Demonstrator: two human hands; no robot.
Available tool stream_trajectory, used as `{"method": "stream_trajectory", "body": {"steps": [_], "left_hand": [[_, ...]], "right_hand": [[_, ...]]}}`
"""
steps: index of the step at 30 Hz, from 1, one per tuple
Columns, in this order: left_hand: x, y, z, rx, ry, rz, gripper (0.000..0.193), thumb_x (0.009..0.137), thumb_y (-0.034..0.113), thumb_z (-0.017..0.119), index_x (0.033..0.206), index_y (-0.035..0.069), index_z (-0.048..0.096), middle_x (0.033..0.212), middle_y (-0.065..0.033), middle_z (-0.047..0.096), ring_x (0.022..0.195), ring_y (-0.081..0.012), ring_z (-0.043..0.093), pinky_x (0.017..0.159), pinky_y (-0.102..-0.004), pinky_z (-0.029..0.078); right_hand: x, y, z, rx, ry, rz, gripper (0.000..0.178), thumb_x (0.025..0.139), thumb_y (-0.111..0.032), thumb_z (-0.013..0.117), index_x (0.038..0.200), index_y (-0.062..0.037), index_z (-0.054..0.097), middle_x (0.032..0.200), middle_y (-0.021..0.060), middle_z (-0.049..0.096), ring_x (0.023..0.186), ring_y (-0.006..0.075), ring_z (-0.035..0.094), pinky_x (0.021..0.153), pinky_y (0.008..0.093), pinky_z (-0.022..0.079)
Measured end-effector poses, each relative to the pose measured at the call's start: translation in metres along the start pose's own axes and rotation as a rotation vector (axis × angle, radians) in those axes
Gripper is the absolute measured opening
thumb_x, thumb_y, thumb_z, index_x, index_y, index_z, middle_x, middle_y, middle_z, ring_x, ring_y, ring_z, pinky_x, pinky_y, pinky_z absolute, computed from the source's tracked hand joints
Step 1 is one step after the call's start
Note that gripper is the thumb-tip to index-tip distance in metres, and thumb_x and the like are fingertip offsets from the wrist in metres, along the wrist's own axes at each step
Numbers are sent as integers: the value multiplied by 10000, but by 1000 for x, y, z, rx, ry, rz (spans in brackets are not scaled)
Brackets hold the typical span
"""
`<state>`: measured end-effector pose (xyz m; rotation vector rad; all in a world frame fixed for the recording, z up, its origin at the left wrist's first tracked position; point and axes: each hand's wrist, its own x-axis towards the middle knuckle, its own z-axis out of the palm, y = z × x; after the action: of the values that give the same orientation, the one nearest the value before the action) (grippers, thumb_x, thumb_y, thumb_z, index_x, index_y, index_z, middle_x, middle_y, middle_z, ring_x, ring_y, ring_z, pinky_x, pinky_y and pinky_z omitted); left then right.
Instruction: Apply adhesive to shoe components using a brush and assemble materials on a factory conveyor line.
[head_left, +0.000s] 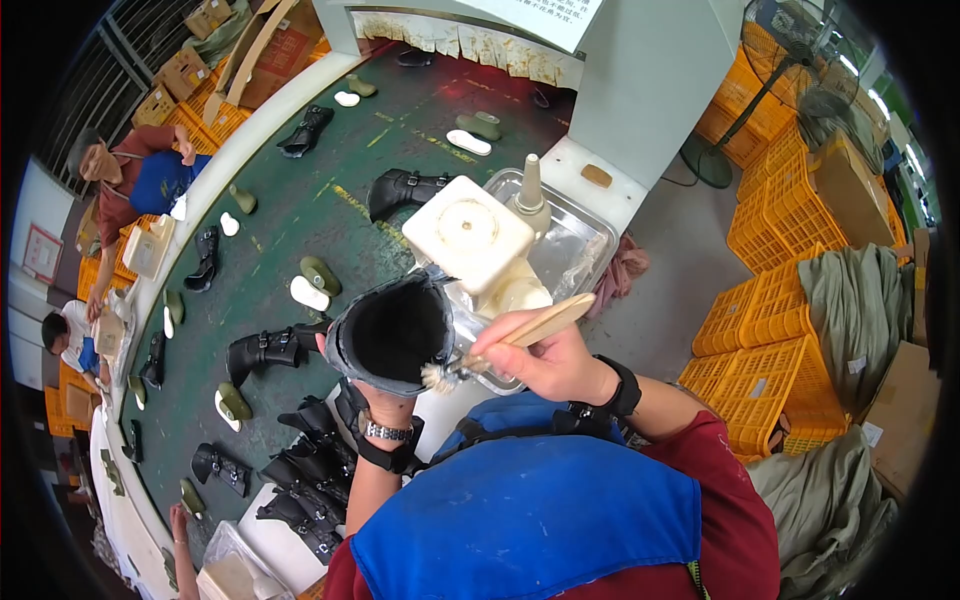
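Note:
My left hand (pixel 388 404) is closed round the underside of a black boot (pixel 392 335), its wide shaft opening turned up toward me. Much of the boot below the opening is hidden. In my right hand (pixel 548 362) is a brush (pixel 547 320) with a flat wooden handle, and its pale bristles touch or nearly touch the near right rim of the shaft. Just beyond the boot stands a square white plastic container (pixel 430 225). A pale bottle with a tall nozzle (pixel 532 192) is beside it, by a metal tray (pixel 594 236).
A green conveyor (pixel 345 235) curves past on the left, carrying black boots, olive foot-shaped forms and white insoles. Several black boots (pixel 305 500) are heaped at my near left. Orange crates (pixel 765 390) stack up on the right near a fan (pixel 790 60). Co-workers (pixel 135 185) sit across the conveyor.

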<state>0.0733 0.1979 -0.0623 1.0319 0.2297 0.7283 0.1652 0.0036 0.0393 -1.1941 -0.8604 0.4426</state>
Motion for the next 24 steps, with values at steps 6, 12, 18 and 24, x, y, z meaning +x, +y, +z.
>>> {"method": "stream_trajectory", "body": {"steps": [6,12,18,24], "left_hand": [[-2,22,30,-36,-19,47,555,903,464,406,1279,56,385,1225,-106,495,1127,-280,466,1030,-434,296],[3,39,28,1366,-107,620,739,581,206,776,1214,39,431,1176,-127,519,1120,-316,450,1002,-475,210],[11,34,-8,998,-181,269,654,633,125,744,1189,17,417,1062,-126,558,962,-256,560,878,-395,419],[16,47,-23,329,-298,-254,779,639,139,752,1279,8,329,1145,-71,513,1008,-189,531,864,-327,446]], "right_hand": [[8,24,-12,-289,20,-210,73,839,-69,596,869,-9,625,716,38,614,600,81,544,553,217,437],[15,27,-22,-689,-20,-428,98,770,-23,643,866,-6,630,687,79,595,566,180,563,508,273,433],[12,8,-28,-307,246,-131,111,834,-68,603,920,-3,627,779,42,631,671,91,569,599,239,459],[21,-1,-50,-70,382,32,175,902,-153,542,936,6,606,693,20,562,569,44,485,509,170,410]]}}
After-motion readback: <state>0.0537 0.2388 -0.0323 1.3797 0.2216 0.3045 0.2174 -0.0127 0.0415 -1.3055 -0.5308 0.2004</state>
